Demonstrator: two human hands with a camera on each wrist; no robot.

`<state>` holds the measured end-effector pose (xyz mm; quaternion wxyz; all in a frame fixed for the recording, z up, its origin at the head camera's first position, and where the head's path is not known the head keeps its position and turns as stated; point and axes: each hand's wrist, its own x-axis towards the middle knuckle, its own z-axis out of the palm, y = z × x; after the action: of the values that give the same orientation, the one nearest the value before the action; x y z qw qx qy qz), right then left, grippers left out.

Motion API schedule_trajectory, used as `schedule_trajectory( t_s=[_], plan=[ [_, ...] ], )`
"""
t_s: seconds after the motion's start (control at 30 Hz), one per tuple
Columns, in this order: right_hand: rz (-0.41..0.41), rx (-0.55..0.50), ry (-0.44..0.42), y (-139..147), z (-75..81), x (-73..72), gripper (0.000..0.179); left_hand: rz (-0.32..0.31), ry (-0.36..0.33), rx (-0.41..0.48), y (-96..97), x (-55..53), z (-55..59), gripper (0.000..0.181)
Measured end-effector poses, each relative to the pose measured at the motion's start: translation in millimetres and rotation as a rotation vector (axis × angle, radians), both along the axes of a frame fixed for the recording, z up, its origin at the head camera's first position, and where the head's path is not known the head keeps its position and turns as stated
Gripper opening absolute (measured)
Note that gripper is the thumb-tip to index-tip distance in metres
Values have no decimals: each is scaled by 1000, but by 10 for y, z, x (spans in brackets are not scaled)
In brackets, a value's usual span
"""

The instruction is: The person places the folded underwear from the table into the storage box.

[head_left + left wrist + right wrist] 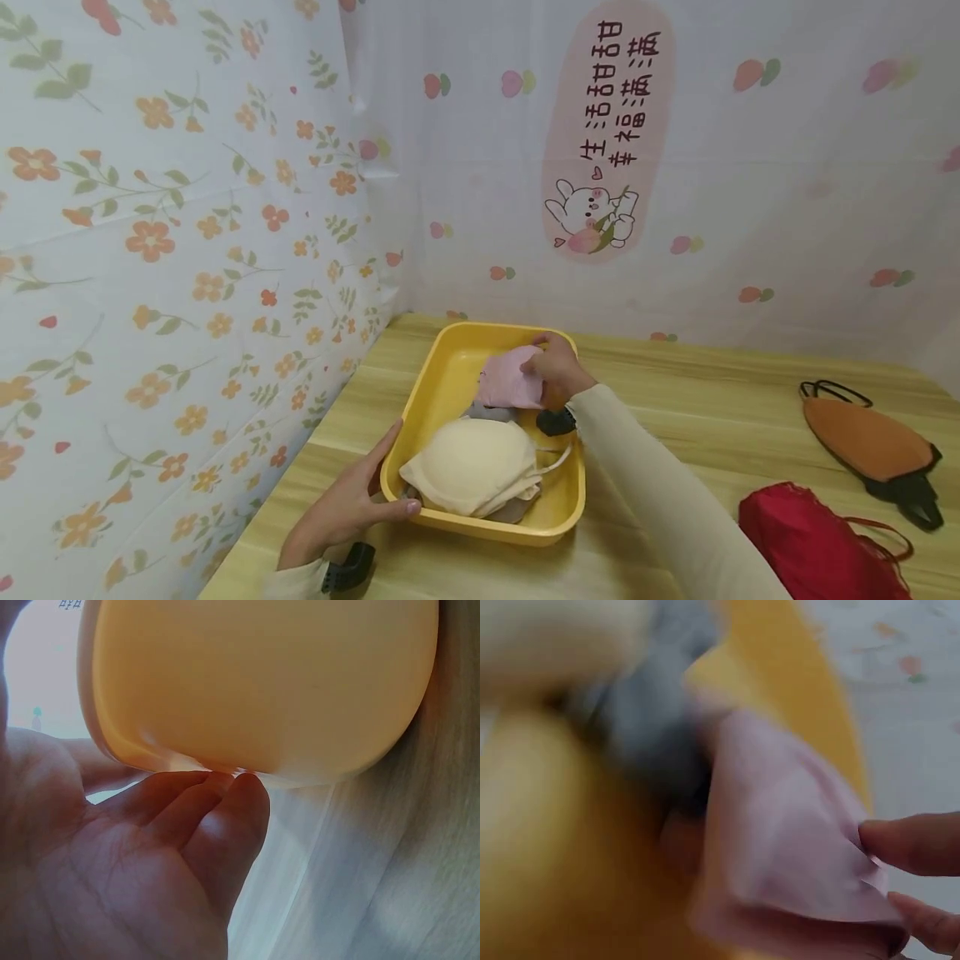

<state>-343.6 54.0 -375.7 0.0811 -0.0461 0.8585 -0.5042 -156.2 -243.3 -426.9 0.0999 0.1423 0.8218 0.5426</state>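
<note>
One yellow tray (448, 390) runs lengthwise forward, left hand (351, 500) gripping its corner, right hand (561, 367) pinching pink cloth (504, 382).

The pink cloth (505, 381) looks matt, the plastic tray (444, 387) smooth (faintly glossy).

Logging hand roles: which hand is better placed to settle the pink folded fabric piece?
Likely right: the right hand pinches the fabric piece over the yellow rectangular plastic tray, while the left hand holds the tray's near-left corner.
</note>
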Motion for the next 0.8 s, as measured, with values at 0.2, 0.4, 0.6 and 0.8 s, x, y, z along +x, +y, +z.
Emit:
schedule_trajectory(
  t_s=[0.2, 0.4, 0.6, 0.8],
  plan=[
    [98, 532, 263, -65, -57, 62, 50, -7, 10, -1, 3, 3, 13, 109],
    [152, 650, 274, -52, -61, 103, 39, -19, 8, 5, 17, -29, 7, 109],
    [164, 668, 244, -55, -69, 66, 41, -20, 26, 3, 13, -32, 9, 110],
    [168, 648, 206, -41, 6, 55, 47, -38, 60, -15, 3, -16, 3, 109]
  ],
)
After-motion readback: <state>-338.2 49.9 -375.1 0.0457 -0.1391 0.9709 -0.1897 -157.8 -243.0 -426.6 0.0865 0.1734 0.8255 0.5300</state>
